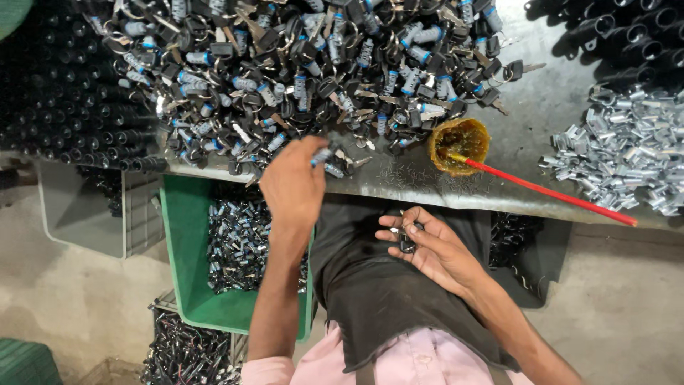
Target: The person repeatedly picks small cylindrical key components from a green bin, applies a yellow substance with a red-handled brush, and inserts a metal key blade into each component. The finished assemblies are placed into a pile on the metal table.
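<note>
Grey metal runs under everything here, a bench (527, 121) heaped with black-headed keys and small lock cylinders (299, 64) on rings; we reach our left hand (293, 187) to the near edge of that heap, fingers pinched shut on one small cylinder (322, 155) with a blue band, lifted just clear of the pile; our right hand (433, 246) sits low over the dark apron (370, 285) in our lap, fingers curled loosely around a dark key piece (407, 239), half closed rather than clenched.

To the right of the heap stands an amber cup (459, 145) with a red-handled brush (548, 191) resting in it, the handle running out along the bench edge; further right lies a loose mound of bright silver metal parts (620, 157); black tubes (71, 100) are stacked at the far left; below the bench a green crate (187, 242) holds more cylinders.

We judge the work goes best if we keep the pinch near the cylinder's end, so tangled rings fall away as it lifts; we should bring it down to the lap hand rather than stretch the lap hand up; keeping the sleeve clear of the red handle avoids tipping the cup.
</note>
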